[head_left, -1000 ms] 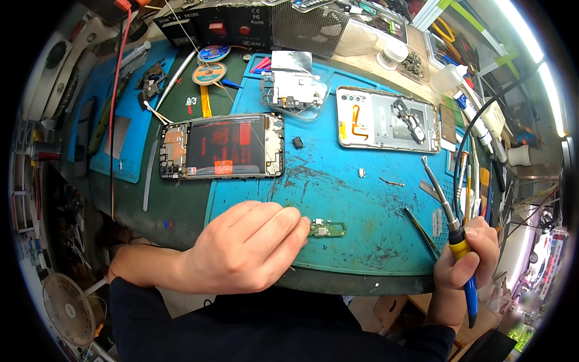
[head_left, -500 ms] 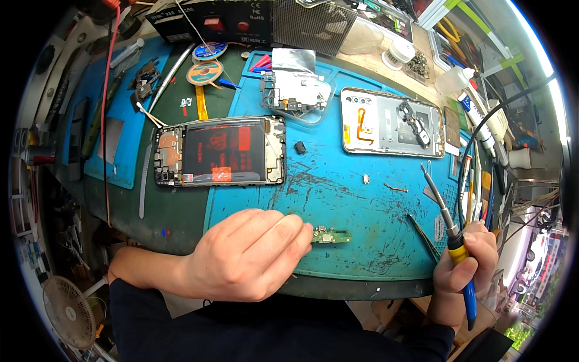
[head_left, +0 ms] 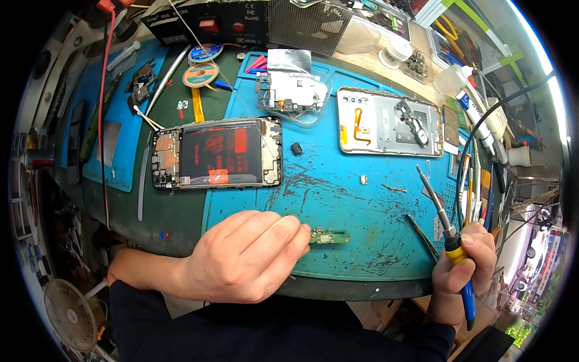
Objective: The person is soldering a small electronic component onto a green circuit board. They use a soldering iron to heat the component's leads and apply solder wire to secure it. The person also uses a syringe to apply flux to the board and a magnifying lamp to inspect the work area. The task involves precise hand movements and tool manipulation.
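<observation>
Low in the middle, my left hand [head_left: 247, 256] is closed, its thumb and fingertips gripping the left end of a small green circuit board [head_left: 330, 236]. The held end of that board is hidden by the fingers. At the right, my right hand [head_left: 467, 262] is wrapped around a soldering iron [head_left: 451, 238] with a yellow and blue handle. Its metal tip points up and away, well apart from the board. Beyond my left hand lies an opened phone [head_left: 223, 154] with its black battery showing.
A phone back shell [head_left: 389, 123] lies on the blue mat [head_left: 325, 199] at the right. Behind stand a clear dish [head_left: 313, 114] of parts and two wire spools [head_left: 201, 75]. Tweezers [head_left: 423, 238] rest near my right hand, and a black cable [head_left: 482, 133] arcs past it.
The bench has shifted slightly leftward in the view. Both hands keep their holds and have hardly moved.
</observation>
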The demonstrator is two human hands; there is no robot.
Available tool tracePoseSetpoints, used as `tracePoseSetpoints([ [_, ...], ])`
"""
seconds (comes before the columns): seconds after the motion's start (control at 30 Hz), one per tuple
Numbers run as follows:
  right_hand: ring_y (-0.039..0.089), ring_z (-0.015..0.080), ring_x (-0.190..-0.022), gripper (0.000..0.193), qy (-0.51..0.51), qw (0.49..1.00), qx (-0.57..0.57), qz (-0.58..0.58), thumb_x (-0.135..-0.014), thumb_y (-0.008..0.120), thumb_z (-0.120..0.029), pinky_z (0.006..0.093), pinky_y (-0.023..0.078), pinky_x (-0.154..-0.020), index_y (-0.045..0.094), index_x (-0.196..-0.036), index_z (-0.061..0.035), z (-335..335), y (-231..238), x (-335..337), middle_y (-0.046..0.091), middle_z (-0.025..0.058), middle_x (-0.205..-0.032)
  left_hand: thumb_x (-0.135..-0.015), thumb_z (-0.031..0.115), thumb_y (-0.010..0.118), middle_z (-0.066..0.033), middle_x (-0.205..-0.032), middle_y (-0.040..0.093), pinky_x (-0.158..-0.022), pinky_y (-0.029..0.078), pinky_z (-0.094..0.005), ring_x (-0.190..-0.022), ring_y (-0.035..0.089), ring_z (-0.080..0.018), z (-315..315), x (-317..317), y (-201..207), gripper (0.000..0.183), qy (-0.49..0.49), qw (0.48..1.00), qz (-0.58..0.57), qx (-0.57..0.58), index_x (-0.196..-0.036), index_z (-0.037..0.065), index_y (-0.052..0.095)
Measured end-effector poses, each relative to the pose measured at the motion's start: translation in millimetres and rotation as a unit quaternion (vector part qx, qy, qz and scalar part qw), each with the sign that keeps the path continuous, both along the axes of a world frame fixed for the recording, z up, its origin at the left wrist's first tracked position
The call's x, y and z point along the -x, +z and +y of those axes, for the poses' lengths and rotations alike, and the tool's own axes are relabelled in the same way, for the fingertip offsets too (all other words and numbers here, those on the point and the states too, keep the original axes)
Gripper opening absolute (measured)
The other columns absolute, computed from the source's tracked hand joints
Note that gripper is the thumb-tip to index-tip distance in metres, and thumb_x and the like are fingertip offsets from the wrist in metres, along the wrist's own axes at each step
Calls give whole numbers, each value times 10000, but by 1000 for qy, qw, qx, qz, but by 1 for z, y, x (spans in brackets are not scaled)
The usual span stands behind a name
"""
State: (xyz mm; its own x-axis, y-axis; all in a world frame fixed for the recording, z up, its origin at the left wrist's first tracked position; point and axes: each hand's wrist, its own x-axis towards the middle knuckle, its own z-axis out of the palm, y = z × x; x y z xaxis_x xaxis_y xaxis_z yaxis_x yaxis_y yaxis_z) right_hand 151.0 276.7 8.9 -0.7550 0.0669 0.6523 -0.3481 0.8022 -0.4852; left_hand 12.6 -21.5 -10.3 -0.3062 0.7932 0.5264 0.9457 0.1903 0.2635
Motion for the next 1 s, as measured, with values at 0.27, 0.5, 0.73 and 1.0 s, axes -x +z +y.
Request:
tracePoseSetpoints([
  [0.27,362,61,-609,372,-3,977,189,100,-988,736,-385,223,296,-573,498,-1023,-102,-1,4,10,421,-24,-777,-780,56,756,-92,-979,652,-678,529,-317,-820,651,-212,-10,-2,5,268,-11,1000,-14,17,-1034,-22,724],
  [0.5,397,73,-723,490,-92,906,283,300,-1101,523,-387,215,315,-563,538,-1441,-34,40,121,1,452,-17,-876,-814,62,699,-100,-1045,651,-737,534,-331,-866,648,-219,-1,-3,-5,345,-40,998,-6,-37,-1153,-2,709],
  [0.73,668,99,-622,292,-120,971,109,178,-987,733,-298,218,477,-568,762,-1031,-11,57,266,119,741,68,-783,-829,57,682,-114,-1060,645,-773,538,-341,-907,660,-238,-10,-7,-7,385,-45,998,15,-52,-1205,-23,678],
  [1.0,740,210,-680,563,-275,953,-111,66,-854,758,-560,337,578,-721,788,-783,-2,96,310,240,745,111,-709,-830,54,684,-111,-1051,650,-774,534,-344,-889,658,-236,-9,-7,-13,407,-55,996,10,-73,-1231,-15,668],
])
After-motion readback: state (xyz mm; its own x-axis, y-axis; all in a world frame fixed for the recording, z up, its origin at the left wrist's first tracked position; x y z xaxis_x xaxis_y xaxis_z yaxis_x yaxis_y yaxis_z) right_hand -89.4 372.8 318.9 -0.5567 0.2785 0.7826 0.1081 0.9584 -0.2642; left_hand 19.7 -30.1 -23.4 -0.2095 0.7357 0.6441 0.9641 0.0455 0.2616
